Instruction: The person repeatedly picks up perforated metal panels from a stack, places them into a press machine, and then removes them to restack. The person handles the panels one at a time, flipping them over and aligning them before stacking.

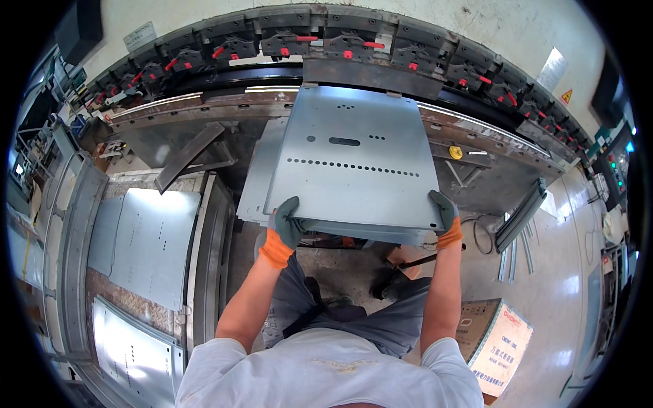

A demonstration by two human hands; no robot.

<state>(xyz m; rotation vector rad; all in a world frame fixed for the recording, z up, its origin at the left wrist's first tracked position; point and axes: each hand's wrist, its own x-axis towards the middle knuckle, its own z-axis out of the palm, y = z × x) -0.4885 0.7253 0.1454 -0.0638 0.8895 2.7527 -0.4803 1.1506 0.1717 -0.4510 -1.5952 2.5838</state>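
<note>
A workshop floor of pale concrete lay below, and across the far side curved a long press brake with a row of dark clamps bearing red levers. A grey perforated metal sheet sat in the middle of the scene, its far edge tucked in under the clamps and its near edge held out toward the person. The left hand, in a grey glove with an orange cuff, was closed on the near left corner; the right hand, gloved alike, was closed on the near right corner. Stacked metal panels lay on a stand to the left, and a cardboard box stood on the floor near right.
</note>
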